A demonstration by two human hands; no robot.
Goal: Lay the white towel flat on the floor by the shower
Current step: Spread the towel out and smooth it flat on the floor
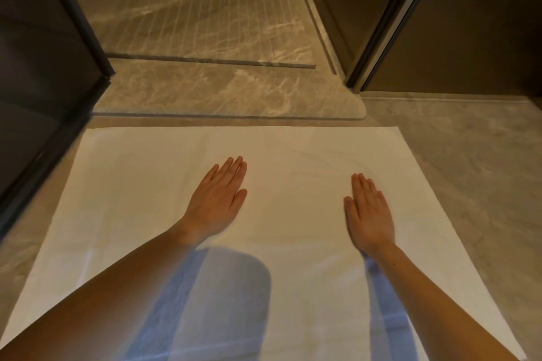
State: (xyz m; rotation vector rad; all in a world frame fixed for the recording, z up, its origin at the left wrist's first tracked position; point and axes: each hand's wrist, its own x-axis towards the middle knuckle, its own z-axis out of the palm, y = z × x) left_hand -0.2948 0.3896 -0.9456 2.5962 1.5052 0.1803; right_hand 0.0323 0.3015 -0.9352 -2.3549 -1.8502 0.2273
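White towel [293, 155] ctr frame — our left hand [218, 202] & right hand [368, 214] flat, fingers straight; sliding palms w/ pressure could re-wrinkle it.

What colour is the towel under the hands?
White, plain, with bluish shadows; towel shows best in the head view.

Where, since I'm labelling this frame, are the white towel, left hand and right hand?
white towel [293, 184]: head view, cloth between the hands.
left hand [218, 199]: head view, back of hand.
right hand [368, 214]: head view, back of hand.
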